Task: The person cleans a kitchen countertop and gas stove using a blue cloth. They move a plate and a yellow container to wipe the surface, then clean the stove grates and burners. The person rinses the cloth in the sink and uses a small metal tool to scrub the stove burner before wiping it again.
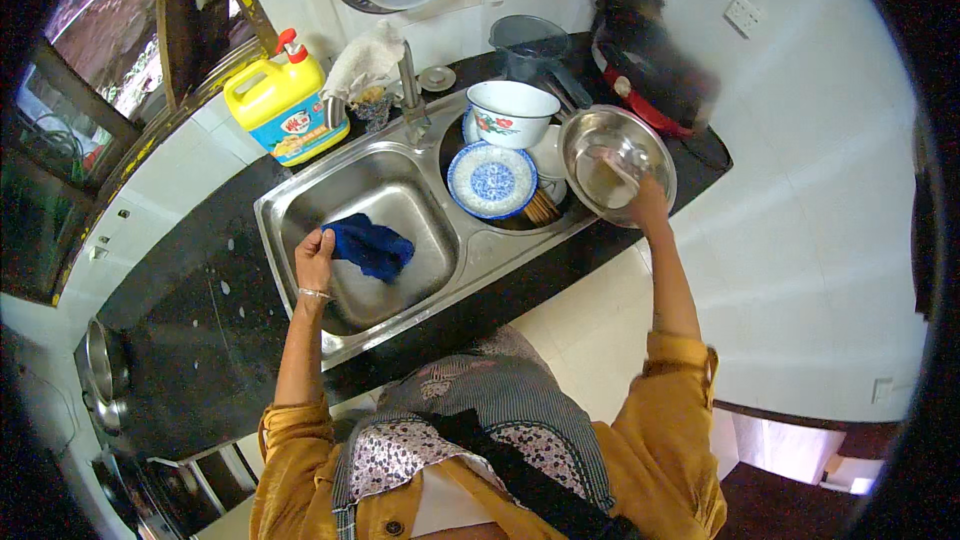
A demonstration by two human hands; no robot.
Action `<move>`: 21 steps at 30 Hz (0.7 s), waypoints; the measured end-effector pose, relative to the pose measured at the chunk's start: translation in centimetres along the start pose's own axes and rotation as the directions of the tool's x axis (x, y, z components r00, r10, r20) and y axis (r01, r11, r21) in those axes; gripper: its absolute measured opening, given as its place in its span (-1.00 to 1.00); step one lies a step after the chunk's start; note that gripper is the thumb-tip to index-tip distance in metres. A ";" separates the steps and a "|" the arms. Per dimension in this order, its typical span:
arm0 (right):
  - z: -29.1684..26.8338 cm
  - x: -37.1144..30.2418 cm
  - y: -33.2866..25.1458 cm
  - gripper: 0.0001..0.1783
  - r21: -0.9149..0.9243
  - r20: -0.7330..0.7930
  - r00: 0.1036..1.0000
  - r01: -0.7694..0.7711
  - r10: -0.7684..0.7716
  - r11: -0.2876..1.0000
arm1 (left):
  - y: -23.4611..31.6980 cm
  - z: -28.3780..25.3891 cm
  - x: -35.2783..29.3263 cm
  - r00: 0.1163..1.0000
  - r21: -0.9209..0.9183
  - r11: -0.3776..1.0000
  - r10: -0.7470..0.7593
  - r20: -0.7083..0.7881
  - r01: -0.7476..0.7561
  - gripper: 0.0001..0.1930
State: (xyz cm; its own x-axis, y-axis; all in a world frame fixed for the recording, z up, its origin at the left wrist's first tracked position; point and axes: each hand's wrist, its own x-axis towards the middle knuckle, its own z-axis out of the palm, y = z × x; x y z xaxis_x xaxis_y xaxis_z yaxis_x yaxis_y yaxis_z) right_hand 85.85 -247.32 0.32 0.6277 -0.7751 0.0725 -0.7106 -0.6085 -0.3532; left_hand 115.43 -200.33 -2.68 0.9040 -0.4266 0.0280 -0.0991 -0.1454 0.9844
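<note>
Left hand (314, 252) pinches the blue cloth (374, 248), trailing rightward from near the sink's (482, 248) left edge; right hand (647, 202), blurred, meets the steel bowl's (597, 180) near rim, grip unclear.

A deep blue cloth (372, 245) stood out against the silver-grey of a sink (468, 242) set in a black desk (180, 310). Behind the sink, a bright yellow jug (285, 95) carried a blue label (298, 128) and a red pump top (290, 45). On the sink's right side, a white, dark-rimmed enamel bowl (515, 118) bore a red-and-green floral motif, while a plate (492, 180) was patterned in blue and white. In front of the sink, mustard-yellow sleeves (677, 380) flanked a grey striped apron (500, 385) with pale floral panels (400, 452).
</note>
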 end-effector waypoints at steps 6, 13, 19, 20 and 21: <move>-6.7 -3.2 -5.5 -0.67 -0.045 -0.138 0.990 -0.016 0.010 0.999 | 1.6 2.2 0.6 0.992 -0.074 0.991 -0.116 -0.050 0.112 -0.69; -3.2 3.0 -10.5 -0.51 -0.051 -0.251 0.891 0.379 -0.379 0.924 | 1.6 3.2 -1.5 0.982 -0.045 0.983 -0.183 -0.051 0.181 -0.71; 1.5 11.6 -15.0 -0.72 0.081 0.255 0.931 0.247 -0.260 0.966 | 2.0 2.5 -2.9 0.983 0.006 0.984 -0.178 -0.041 0.179 -0.75; 1.9 12.7 -15.2 -0.76 0.087 0.283 0.913 0.281 -0.294 0.956 | 2.3 2.9 -2.7 0.986 -0.001 0.986 -0.166 -0.029 0.166 -0.76; 2.2 13.8 -15.5 -0.79 0.094 0.312 0.892 0.314 -0.328 0.945 | 3.2 3.3 -2.9 0.983 -0.054 0.982 -0.183 -0.016 0.181 -0.71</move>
State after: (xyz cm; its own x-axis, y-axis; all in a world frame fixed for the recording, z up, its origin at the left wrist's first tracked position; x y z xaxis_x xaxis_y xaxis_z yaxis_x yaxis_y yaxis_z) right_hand 106.18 -248.23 4.78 0.8917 -0.4388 -0.1106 -0.4442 -0.8022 -0.3990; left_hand 111.07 -202.52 -0.19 0.9134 -0.3787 -0.1495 0.0893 -0.1720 0.9811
